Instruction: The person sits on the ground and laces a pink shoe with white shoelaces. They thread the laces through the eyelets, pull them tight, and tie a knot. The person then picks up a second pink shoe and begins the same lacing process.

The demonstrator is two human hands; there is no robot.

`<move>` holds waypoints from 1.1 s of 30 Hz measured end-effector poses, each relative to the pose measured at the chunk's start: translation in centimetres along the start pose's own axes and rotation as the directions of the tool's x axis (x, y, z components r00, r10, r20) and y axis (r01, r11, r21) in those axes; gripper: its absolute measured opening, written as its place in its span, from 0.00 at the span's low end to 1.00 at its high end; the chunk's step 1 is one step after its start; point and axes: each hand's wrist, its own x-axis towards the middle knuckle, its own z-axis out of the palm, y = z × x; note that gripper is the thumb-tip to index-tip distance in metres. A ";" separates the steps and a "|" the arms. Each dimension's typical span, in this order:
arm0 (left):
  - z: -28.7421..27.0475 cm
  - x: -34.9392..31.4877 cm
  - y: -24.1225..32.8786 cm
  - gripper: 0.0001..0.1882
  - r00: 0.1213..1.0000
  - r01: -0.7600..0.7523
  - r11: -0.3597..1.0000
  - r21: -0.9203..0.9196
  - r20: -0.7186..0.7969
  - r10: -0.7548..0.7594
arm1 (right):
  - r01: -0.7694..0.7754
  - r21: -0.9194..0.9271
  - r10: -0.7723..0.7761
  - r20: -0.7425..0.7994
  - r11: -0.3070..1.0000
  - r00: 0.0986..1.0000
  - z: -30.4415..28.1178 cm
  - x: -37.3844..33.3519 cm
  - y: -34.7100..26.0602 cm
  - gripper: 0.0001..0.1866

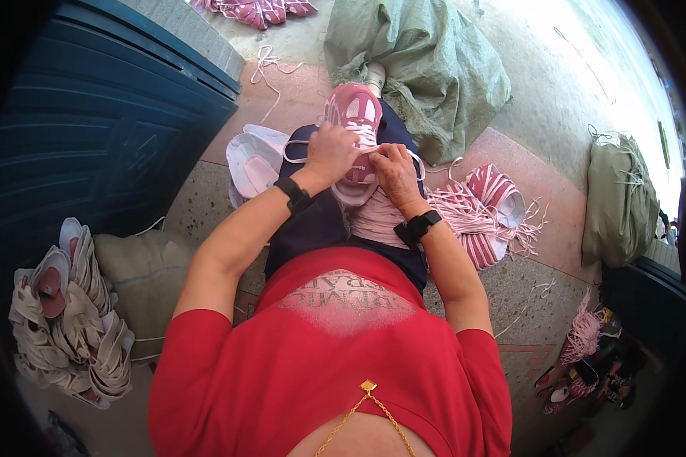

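Note:
Across my lap lies a pink and white sneaker upper [352, 103], its toe pointing away from me. White shoelace [364, 135] runs through the eyelets along its middle. My left hand [332, 154] rests on the upper's left side, fingers closed on the shoelace near the top eyelets. On the other side my right hand [396, 175] pinches the lace between thumb and fingers. Loose lace loops out beside both hands. The fingertips partly hide the lace between them. A bundle of pink laces [381, 221] lies under the upper.
Striped pink shoe uppers [495, 194] with laces lie to the right. White and pink pieces [251, 164] sit at my left. A green sack [427, 68] lies ahead, another sack [621, 206] far right. Stacked beige uppers [72, 320] stand near a blue door [107, 114].

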 end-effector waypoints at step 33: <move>-1.2 2.2 -4.2 0.10 0.945 -0.190 0.980 0.053 0.282 0.168 | 0.177 0.812 0.340 -0.417 0.557 0.843 -21.5 6.6 -6.4 0.09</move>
